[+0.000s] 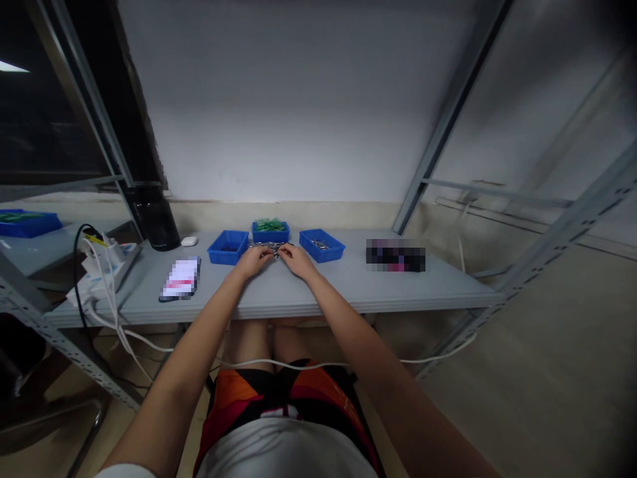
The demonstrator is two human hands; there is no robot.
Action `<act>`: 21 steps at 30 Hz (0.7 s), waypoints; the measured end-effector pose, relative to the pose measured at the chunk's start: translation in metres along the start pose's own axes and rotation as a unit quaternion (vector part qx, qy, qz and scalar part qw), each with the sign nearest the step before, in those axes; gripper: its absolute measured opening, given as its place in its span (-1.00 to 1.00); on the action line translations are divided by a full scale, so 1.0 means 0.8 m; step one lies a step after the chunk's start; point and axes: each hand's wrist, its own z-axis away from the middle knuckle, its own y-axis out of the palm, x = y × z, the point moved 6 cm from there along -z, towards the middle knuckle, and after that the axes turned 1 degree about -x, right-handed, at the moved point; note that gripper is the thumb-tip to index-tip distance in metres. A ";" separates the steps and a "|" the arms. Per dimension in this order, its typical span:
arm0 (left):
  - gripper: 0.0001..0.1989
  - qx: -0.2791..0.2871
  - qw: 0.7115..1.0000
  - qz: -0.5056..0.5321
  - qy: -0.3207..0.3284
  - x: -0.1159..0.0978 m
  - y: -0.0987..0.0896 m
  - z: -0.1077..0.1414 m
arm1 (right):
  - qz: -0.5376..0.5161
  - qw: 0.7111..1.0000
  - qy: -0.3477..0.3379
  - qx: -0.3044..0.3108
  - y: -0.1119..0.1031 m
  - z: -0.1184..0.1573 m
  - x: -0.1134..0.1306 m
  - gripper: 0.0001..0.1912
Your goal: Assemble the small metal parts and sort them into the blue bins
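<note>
My left hand [255, 259] and my right hand [295, 259] meet close together over the grey table, fingers bent and closed around something too small to make out. Just beyond my fingertips lies a pile of small metal parts [259, 245]. Behind the pile stands a blue tray [270, 236] with green pieces [269, 225]. To the left of my hands is a blue tray [213, 256] with a few dark things at its bottom. Another blue tray [331, 255], to the right, holds small metal pieces [319, 244].
At the left are a phone [182, 277], a white case [190, 241], a black bottle [156, 218] and a power strip [107, 272] with cables. A blurred dark object [395, 255] lies at the right. Metal shelf posts flank the table [398, 292].
</note>
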 end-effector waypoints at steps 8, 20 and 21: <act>-0.81 -0.031 0.999 -0.011 -0.019 0.004 -0.007 0.000 | 0.030 0.999 0.029 -0.020 -0.007 0.000 -0.008 -0.76; -0.79 -0.060 0.998 -0.017 0.012 -0.007 -0.011 -0.001 | 0.102 0.993 -0.036 0.040 0.003 0.004 0.008 -0.85; -0.79 -0.059 0.998 -0.018 0.011 -0.007 -0.011 -0.001 | 0.100 0.993 -0.044 0.035 0.003 0.004 0.010 -0.85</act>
